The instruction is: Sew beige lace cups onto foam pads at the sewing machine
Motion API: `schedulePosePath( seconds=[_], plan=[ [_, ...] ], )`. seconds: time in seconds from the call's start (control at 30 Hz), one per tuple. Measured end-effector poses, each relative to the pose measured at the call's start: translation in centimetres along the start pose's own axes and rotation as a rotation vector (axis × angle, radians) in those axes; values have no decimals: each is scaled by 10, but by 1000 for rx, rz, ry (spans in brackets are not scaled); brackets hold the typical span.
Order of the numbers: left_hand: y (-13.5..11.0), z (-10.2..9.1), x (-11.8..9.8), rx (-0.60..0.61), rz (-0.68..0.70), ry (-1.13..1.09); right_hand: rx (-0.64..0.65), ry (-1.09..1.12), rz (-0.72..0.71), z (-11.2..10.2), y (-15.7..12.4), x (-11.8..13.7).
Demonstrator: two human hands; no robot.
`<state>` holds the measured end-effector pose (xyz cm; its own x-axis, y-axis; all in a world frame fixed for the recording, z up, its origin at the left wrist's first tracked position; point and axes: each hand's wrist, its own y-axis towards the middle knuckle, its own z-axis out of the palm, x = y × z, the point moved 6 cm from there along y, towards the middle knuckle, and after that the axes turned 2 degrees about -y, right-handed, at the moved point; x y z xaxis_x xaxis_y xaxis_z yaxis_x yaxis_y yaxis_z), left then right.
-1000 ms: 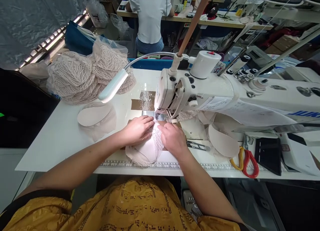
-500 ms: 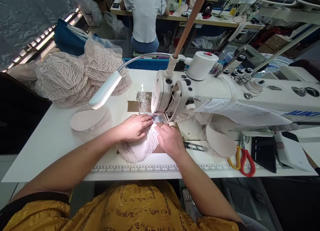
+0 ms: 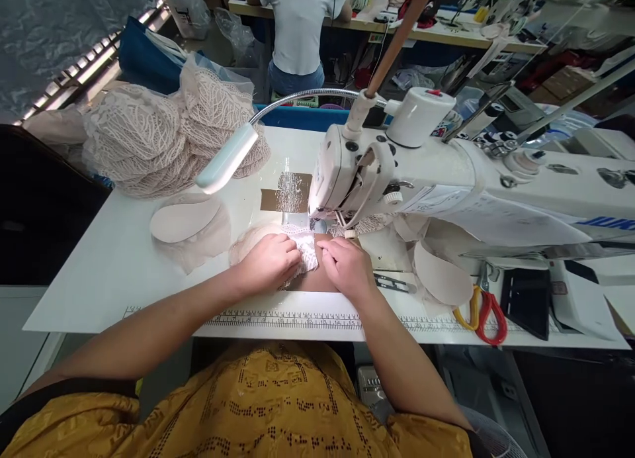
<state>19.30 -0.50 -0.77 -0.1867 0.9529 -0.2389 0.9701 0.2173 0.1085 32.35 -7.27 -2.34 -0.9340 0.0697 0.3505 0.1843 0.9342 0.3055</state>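
Observation:
My left hand (image 3: 270, 265) lies with curled fingers on a pale lace cup piece (image 3: 303, 247) just in front of the needle of the white sewing machine (image 3: 397, 173). My right hand (image 3: 347, 265) rests beside it, its fingertips pinching the right edge of the same lace. The lace runs under the presser foot and bulges out to the left of my left hand. A gooseneck lamp (image 3: 225, 159) shines down on the spot.
A heap of lace cups (image 3: 163, 134) sits at the back left, a foam pad (image 3: 184, 220) before it. Thread snips (image 3: 394, 284), more pads (image 3: 443, 276), red-and-yellow scissors (image 3: 483, 310) and a black case (image 3: 526, 302) lie right. A person in white (image 3: 297, 28) sits beyond.
The lace piece has shifted away from me and leftward under the foot; both hands followed it toward the needle, and my left fingers have curled over it.

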Motion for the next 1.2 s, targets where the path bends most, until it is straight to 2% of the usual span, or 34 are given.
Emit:
schedulePosePath(
  seconds=[0.07, 0.17, 0.33, 0.47, 0.57, 0.7, 0.8, 0.9, 1.0, 1.13, 1.2],
  plan=[
    [-2, 3, 1, -36, 1, -31, 1, 19, 17, -2, -1, -1],
    [-5, 2, 9, -83, -6, -198, 22, 45, 39, -7, -4, -2],
    [-10, -3, 19, -69, -29, -383, 128, -45, 10, -3, 1, 7],
    [-11, -5, 21, -58, -49, -406, 218, -176, 40, 6, 14, 11],
    [-11, -5, 23, -49, -51, -414, 240, -95, 31, 6, 15, 9],
    [-11, -5, 24, -40, -42, -427, 195, 109, 42, -2, 7, 3],
    [-11, -5, 24, -37, -44, -426, 146, 74, 87, -6, 6, -1],
    [-10, -5, 24, -34, -48, -427, 203, 68, 11, -4, 8, 5],
    [-10, -5, 24, -36, -45, -431, 321, 209, -100, -2, 3, 14],
    [-10, -5, 25, -52, -32, -427, 296, 135, -52, -11, -7, 14],
    [-10, -5, 25, -53, -32, -424, 360, 143, -92, -11, -14, 18]
  ],
)
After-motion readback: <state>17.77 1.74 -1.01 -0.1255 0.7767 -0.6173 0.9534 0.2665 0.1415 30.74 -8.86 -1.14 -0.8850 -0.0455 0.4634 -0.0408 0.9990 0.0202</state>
